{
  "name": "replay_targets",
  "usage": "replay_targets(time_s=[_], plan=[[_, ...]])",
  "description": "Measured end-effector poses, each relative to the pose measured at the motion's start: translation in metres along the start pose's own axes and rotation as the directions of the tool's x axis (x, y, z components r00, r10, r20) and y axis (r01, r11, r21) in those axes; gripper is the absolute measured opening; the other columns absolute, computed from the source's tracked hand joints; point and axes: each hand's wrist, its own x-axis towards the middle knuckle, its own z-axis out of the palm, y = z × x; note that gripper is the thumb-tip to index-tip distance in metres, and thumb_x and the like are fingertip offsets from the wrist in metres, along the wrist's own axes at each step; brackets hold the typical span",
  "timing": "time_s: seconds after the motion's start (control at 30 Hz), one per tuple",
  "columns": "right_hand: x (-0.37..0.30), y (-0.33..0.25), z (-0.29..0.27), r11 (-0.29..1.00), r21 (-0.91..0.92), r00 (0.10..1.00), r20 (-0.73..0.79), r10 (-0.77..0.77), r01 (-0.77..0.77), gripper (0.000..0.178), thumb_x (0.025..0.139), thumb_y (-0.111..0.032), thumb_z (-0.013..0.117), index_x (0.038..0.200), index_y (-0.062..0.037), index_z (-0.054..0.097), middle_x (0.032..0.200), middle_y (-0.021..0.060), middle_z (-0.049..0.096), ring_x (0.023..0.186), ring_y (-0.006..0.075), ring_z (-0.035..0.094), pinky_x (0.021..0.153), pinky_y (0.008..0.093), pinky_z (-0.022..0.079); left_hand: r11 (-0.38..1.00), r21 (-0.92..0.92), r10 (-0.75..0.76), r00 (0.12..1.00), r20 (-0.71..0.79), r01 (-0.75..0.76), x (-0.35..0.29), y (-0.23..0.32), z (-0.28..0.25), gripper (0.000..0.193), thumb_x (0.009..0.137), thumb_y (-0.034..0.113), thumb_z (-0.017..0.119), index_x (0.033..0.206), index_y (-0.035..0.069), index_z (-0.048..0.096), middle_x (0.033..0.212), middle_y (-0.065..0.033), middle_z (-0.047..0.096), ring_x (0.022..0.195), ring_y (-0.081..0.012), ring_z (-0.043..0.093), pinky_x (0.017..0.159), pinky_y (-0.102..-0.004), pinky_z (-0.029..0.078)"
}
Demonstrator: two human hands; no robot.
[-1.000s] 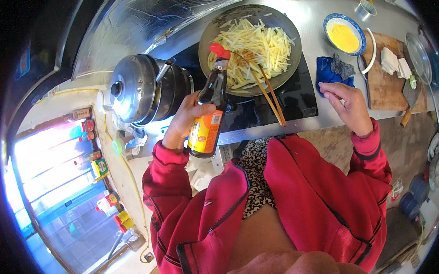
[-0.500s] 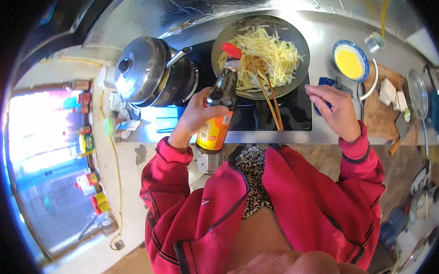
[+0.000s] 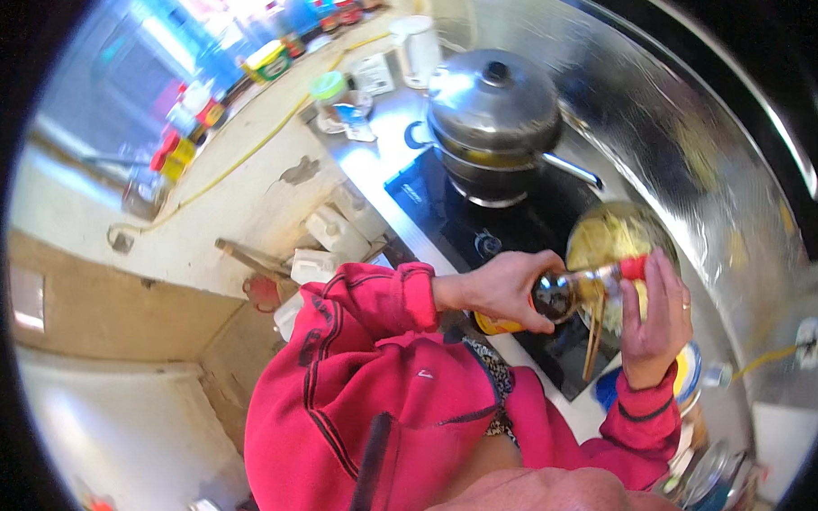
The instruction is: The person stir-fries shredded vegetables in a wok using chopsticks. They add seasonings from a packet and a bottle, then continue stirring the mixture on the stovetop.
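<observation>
My left hand (image 3: 509,288) is wrapped round a dark sauce bottle (image 3: 553,297) with a yellow label, held tilted over the stove. At the bottle's other end, my right hand (image 3: 656,327) has its fingers at the red cap (image 3: 635,267). Behind the bottle, partly covered by it and by my right hand, sits a frying pan (image 3: 673,236) of pale shredded potato (image 3: 615,234). A pair of wooden chopsticks (image 3: 593,341) leans out over the pan's near edge.
A lidded steel pot (image 3: 495,101) stands on the black cooktop (image 3: 482,224), its handle pointing right. A jar with a green lid (image 3: 329,88) and a white jug (image 3: 416,50) are beyond it at the left. Bottles and packets line the window sill. A blue-rimmed bowl (image 3: 689,373) is beside my right wrist.
The view has swung left. My right hand has left the counter beside the pan and come to the bottle's red cap. The bottle, still in my left hand, now tilts to the right.
</observation>
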Motion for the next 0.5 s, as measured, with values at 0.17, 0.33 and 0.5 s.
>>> replay_targets(time_s=[0.17, 0.33, 0.5], plan=[[0.044, -0.046, 0.031, 0.978, 0.189, 0.995, 0.055, 0.077, -0.086, 0.041, 0.08, -0.007, 0.075, 0.117, 0.0041, 0.062, 0.112, 0.0206, 0.066, 0.098, 0.0355, 0.065, 0.086, 0.04, 0.051, 0.988, 0.023, 0.154, 0.983, -0.096, -0.153, -0.022, -0.026, -0.051, 0.074, 0.06, 0.037, 0.085, 0.116, 0.002, 0.052, 0.097, -0.0186, 0.066, 0.089, -0.0357, 0.066, 0.078, -0.0396, 0.053], [0.105, -0.107, 0.079, 0.983, 0.155, 0.99, 0.112, 0.086, -0.103, 0.036, 0.085, -0.008, 0.071, 0.117, 0.0048, 0.061, 0.114, 0.021, 0.066, 0.101, 0.0363, 0.065, 0.089, 0.0406, 0.051, 0.961, 0.073, 0.275, 0.942, -0.192, -0.265, -0.048, -0.065, -0.13, 0.073, 0.059, 0.037, 0.084, 0.115, 0.003, 0.052, 0.096, -0.0174, 0.064, 0.088, -0.0361, 0.065, 0.077, -0.0404, 0.052], [0.178, -0.172, 0.162, 0.95, 0.31, 0.99, 0.14, -0.023, -0.021, 0.036, 0.083, -0.006, 0.072, 0.115, 0.0046, 0.061, 0.112, 0.0218, 0.067, 0.101, 0.0362, 0.066, 0.089, 0.0404, 0.051, 0.94, 0.202, 0.33, 0.885, -0.328, -0.275, -0.083, -0.119, -0.22, 0.07, 0.058, 0.035, 0.084, 0.111, 0.003, 0.052, 0.093, -0.0151, 0.062, 0.086, -0.0363, 0.063, 0.073, -0.0413, 0.05]])
